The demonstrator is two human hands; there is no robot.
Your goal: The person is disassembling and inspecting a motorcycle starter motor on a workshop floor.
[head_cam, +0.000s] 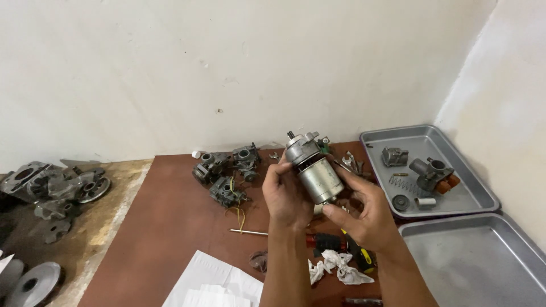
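I hold a small cylindrical motor (312, 166) above the red-brown tabletop (170, 227), tilted with its cast end cap and short shaft pointing up and to the left. My left hand (286, 196) is closed around the left side of the body, fingers wrapped behind it and thumb near the seam between cap and steel casing. My right hand (364, 213) grips the lower end from the right, fingers curled under the base. The motor appears to be in one piece: cap, casing and shaft sit together, and I judge that no dismantling of it shows yet. Behind it on the tabletop lie several carburettor bodies (227, 170), apart from one another. To the right, a grey metal tray (455, 148) holds loose parts, among them a coil spring (401, 183) and a small casting (432, 170); a second tray (483, 261), nearer to me, shows nothing in it. A thin rod (248, 232), a black-handled tool (335, 244) and a crumpled white rag (338, 267) lie just below my hands. More castings (51, 185) rest on the floor at left.
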